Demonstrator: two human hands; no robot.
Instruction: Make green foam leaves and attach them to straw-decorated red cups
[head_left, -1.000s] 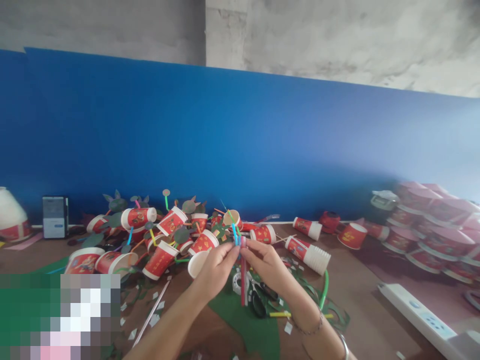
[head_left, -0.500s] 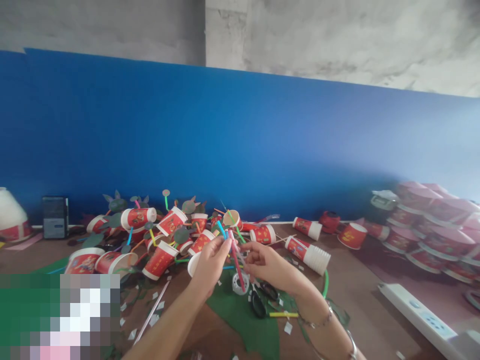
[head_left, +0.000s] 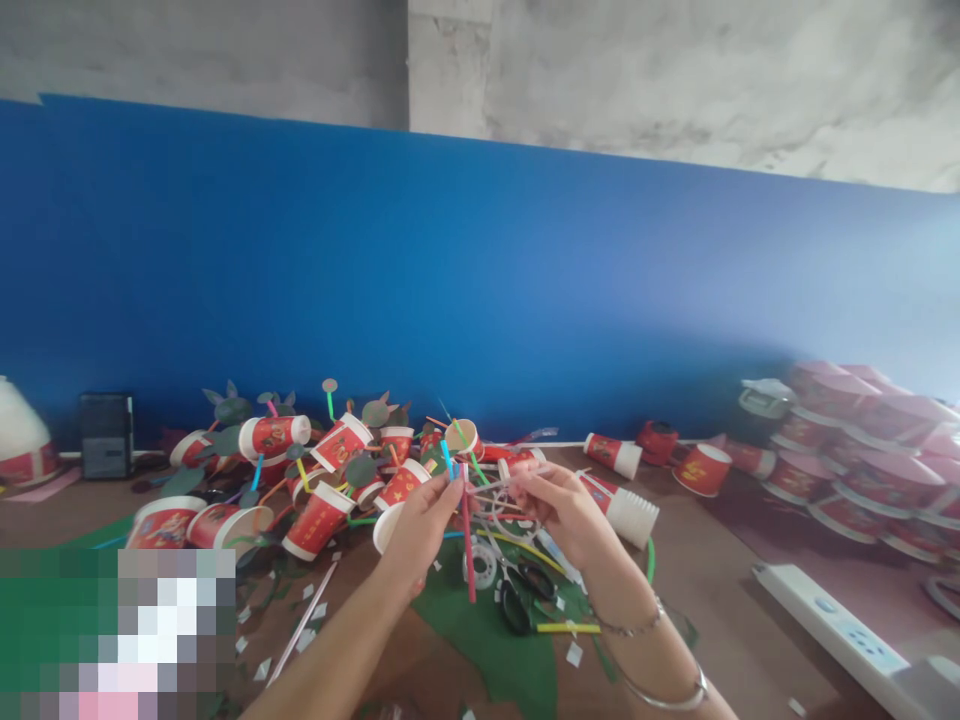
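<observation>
Left hand (head_left: 421,528) is pinching a blue straw (head_left: 448,458) and a pink straw (head_left: 469,550) together between thumb and fingers; the blue one is poking up above the fingertips, the pink one is hanging down below them, near upright. Right hand (head_left: 559,508) is gripping a thin pale strip (head_left: 491,487) in its bent fingers, and the strip is running across from the pink straw; can't tell if it's tape or a straw. Both straws are being held up in front, between the hands, over the brown table (head_left: 405,670). A white ring-shaped roll (head_left: 480,566) is lying behind the lower pink straw in this view, and black-handled scissors (head_left: 514,606) are resting just right of it. A yellow straw (head_left: 568,628) is lying by the handles; green paper (head_left: 487,640) is spreading underneath, with white scraps scattering around. Red paper cups (head_left: 319,520) with straws and dark cut-outs are piling up on the left, some tipping over. Nested cups (head_left: 632,517) are lying on their side beyond the right hand. Pink-topped cups (head_left: 892,470) are stacking up far right, white power strip (head_left: 832,620) lying nearer. Dark device (head_left: 107,436) is standing upright far left, before the blue panel (head_left: 450,280).
</observation>
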